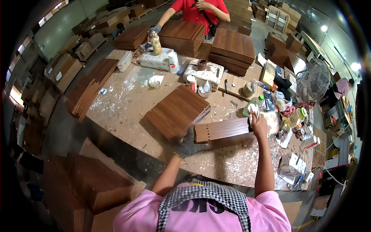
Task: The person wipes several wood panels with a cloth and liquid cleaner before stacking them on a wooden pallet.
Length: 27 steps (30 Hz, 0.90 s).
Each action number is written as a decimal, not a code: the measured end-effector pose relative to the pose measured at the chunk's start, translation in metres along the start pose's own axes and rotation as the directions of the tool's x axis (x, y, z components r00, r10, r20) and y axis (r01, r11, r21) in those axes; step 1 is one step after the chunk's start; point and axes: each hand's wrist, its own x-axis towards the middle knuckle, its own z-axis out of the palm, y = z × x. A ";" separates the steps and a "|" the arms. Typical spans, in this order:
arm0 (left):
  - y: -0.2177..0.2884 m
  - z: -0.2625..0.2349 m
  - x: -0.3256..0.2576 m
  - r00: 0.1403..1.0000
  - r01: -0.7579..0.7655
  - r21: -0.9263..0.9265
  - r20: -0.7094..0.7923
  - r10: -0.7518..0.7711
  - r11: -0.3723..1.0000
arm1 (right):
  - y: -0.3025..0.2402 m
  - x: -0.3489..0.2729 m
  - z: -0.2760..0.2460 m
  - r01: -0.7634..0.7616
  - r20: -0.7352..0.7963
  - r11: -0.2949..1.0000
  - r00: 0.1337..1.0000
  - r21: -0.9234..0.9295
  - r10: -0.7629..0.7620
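A stack of flat brown wood-grain panels lies askew at the middle of the worktable. My left hand, in a grey glove and smeared by motion, is at the stack's near corner; its fingers do not show clearly. Just right of it lie several narrow brown slats side by side, with small dark holes near their left end. My right hand is closed on a crumpled white cloth at the slats' right end. A clear bottle with a green cap stands right behind that hand.
The paint-spotted table holds a white squeeze bottle, a red-and-white can and cluttered jars at right. Panel piles line its far edge. Opposite, a person in red has a gloved hand at a bottle. A fan stands right.
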 end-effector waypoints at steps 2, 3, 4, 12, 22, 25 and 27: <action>-0.011 0.004 -0.001 0.999 -0.016 -0.090 0.026 0.019 0.996 | -0.010 0.006 0.008 -0.163 0.050 0.986 0.985 -0.041 0.165; -0.024 0.009 0.000 0.998 0.036 -0.024 0.057 -0.035 0.999 | -0.019 0.001 0.015 -0.109 -0.031 0.985 0.994 -0.132 0.106; -0.025 0.014 0.002 0.999 0.003 -0.011 0.049 -0.003 1.000 | -0.027 -0.006 0.025 -0.025 -0.181 0.964 0.983 -0.263 -0.024; -0.039 0.009 0.007 0.955 -0.015 0.185 0.293 -0.041 0.983 | -0.205 -0.096 0.021 0.607 0.078 0.782 0.781 0.144 -0.620; -0.042 0.013 -0.004 1.000 0.006 0.020 0.014 -0.006 1.000 | 0.046 0.025 0.011 -0.255 0.174 0.936 0.961 0.243 0.217; -0.027 0.014 0.002 0.982 0.165 -0.031 0.094 -0.161 0.986 | 0.146 0.044 0.048 -0.203 0.180 0.977 0.965 0.060 0.190; -0.014 0.002 0.005 0.993 0.104 -0.054 0.063 -0.100 0.993 | 0.109 0.064 0.013 -0.268 0.015 0.943 0.963 0.198 0.270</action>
